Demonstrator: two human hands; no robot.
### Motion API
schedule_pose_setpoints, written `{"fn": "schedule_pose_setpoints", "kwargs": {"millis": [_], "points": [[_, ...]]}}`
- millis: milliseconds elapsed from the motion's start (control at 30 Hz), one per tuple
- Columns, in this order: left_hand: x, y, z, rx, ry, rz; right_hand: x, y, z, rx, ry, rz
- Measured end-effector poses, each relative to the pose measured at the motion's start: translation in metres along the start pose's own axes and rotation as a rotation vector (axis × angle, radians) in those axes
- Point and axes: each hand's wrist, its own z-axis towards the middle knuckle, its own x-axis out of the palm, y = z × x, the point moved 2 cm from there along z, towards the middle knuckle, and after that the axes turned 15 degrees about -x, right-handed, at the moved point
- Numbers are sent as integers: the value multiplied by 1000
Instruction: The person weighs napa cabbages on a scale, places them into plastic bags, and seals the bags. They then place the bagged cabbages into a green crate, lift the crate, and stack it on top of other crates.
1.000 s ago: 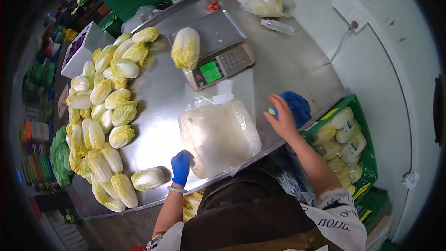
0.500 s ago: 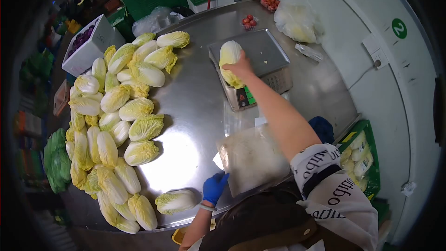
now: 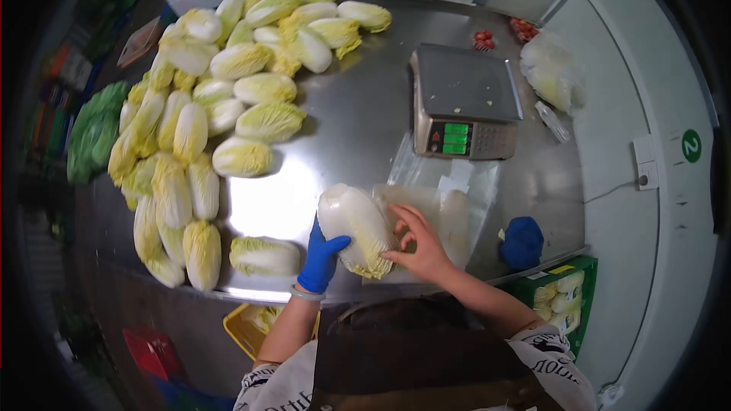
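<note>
My left hand, in a blue glove, is wrapped round the left side of a pale napa cabbage above the table's front edge. My bare right hand is at the cabbage's right side, fingers bent, with thumb and fingertips against it. Whether it also pinches thin plastic is too fine to tell. Beneath and behind the right hand lie clear plastic bags, partly hidden. A single napa cabbage rests left of my gloved hand. Farther off stands a weighing scale with a lit green display and small scraps on its pan.
A heap of napa cabbages covers the table's left side. A blue cloth-like bundle lies at right, above a green crate of wrapped cabbages. Tomatoes and a plastic bag sit near the wall. A yellow crate is below the edge.
The cabbage has come off the scale to the near edge, carried by my right hand. My left hand has moved from the plastic bags onto it. The view has turned.
</note>
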Motion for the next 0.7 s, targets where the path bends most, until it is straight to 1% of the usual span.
{"fn": "schedule_pose_setpoints", "kwargs": {"millis": [67,100,167,267,300,333,367,400,467,500,533,567,600,633,667,700], "points": [[-6,2,-30,55,-20,161,7,3,-16,147,92,183],[-7,1,-44,41,-37,216,11,10,-21,150,109,103],[-1,-4,-65,120,-45,332,23,26,-25,143,143,-62],[-10,6,-94,198,-75,426,42,28,-27,-99,45,-288],[-13,7,-106,211,-87,428,44,28,-24,-230,62,-351],[-19,9,-119,222,-107,426,46,24,-24,-221,130,-370],[-30,13,-134,209,-113,390,46,17,-25,-212,207,-384],[-49,24,-150,130,-98,279,49,9,-27,-204,288,-392],[-89,58,-194,79,-3,-41,58,-27,-30,201,238,221],[-100,76,-215,33,-122,-434,62,-33,-26,293,275,324],[-105,88,-239,170,-117,-697,67,-39,-22,388,302,423],[-113,102,-260,277,-230,-719,75,-43,-21,486,319,516],[-108,101,-277,379,-339,-737,98,-40,-24,489,341,517],[-97,97,-298,519,-377,-641,129,-35,-32,494,354,518],[-96,99,-310,580,-388,-639,157,-22,-36,326,594,372],[-95,101,-322,642,-399,-637,187,-15,-47,212,746,479]]}}
